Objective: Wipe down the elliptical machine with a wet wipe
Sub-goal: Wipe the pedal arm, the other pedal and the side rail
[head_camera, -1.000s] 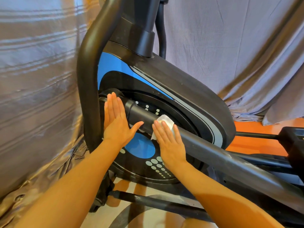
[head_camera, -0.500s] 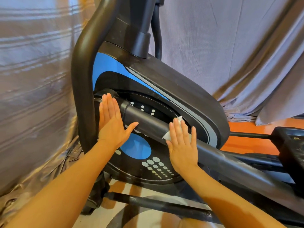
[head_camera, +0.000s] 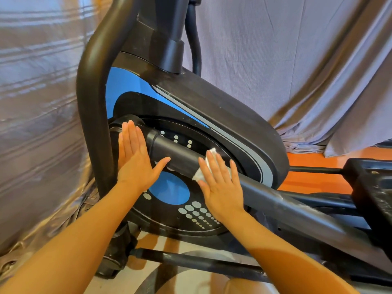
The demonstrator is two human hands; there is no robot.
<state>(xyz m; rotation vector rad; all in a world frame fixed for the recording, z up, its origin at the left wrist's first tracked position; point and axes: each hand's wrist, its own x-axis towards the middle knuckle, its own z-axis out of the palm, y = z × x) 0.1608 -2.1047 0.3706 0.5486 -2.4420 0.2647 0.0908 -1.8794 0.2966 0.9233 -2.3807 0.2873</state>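
Right hand (head_camera: 220,185) flat, pressing wet wipe (head_camera: 201,169) on crank bar (head_camera: 182,154).

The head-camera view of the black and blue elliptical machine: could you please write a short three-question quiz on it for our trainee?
1. True or false: the right hand presses the white wet wipe flat against the black sloping crank bar.
2. Which does the left hand touch? A) the grey draped curtain B) the round end of the crank bar, palm flat and fingers straight C) the orange floor
3. Fill in: the big disc behind the bar carries a round ____ patch and pale grey dots.

Key: 1 true; 2 B; 3 blue.
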